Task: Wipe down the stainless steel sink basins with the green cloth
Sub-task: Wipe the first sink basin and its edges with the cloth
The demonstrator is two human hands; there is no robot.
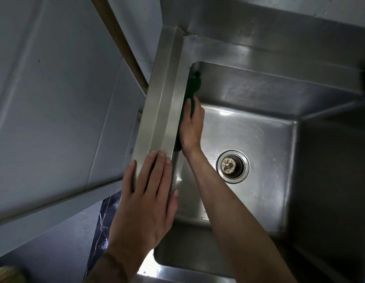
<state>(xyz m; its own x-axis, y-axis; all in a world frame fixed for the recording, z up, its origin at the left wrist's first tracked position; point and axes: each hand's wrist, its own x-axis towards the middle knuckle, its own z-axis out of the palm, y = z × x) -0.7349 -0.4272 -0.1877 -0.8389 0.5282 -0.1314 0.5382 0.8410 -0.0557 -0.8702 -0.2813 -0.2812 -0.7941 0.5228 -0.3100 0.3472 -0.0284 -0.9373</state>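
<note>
The stainless steel sink basin [259, 144] fills the right of the view, with a round drain [233, 166] in its floor. A dark green cloth [192, 86] lies against the basin's left inner wall, partly hidden by the rim. My right hand [191, 127] presses the cloth flat against that wall, fingers straight and pointing away from me. My left hand [151, 193] rests flat on the sink's left rim [163, 94], its thumb over the inner edge.
A grey wall panel [55, 99] and a brown pipe [120, 43] stand left of the sink. The steel backsplash [269, 27] rises behind the basin. Dark marbled floor [102, 225] shows below the left rim.
</note>
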